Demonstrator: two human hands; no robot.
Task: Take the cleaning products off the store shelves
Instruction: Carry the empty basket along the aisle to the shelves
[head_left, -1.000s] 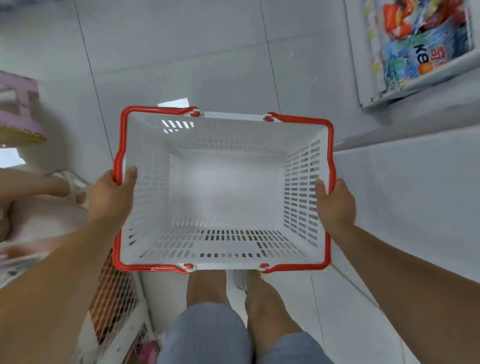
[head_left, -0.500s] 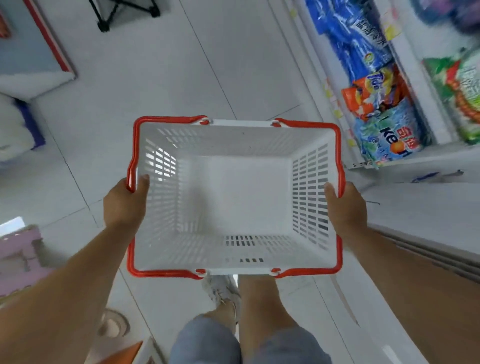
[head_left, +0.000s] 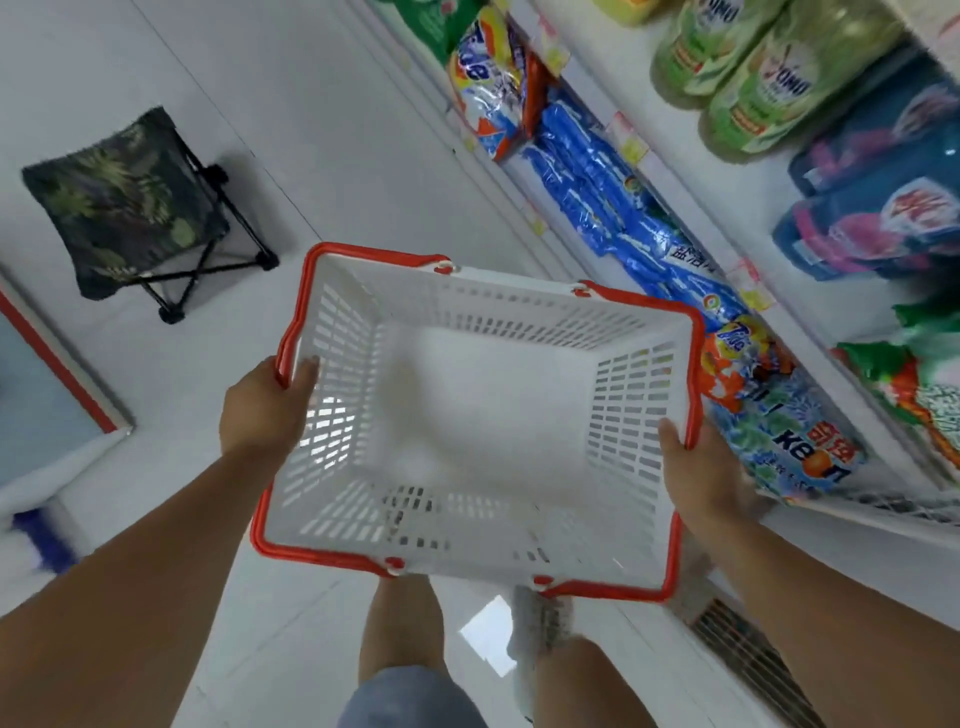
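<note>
Arms stretched forward, forearms angled inward. Left hand (head_left: 260, 410) grips left red rim of white basket (head_left: 493, 306), thumb inside; right hand (head_left: 701, 473) grips right rim. Cleaning products (head_left: 613, 192) sit on shelves (head_left: 685, 176), right of basket.

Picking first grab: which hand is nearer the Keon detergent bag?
Right. The right hand grips the basket rim just beside the detergent bag; the left hand grips the opposite rim, across the basket.

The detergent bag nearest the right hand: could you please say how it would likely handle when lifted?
The detergent bag looks soft and crinkled, so it would probably sag. Its glossy film may be slippery.
</note>
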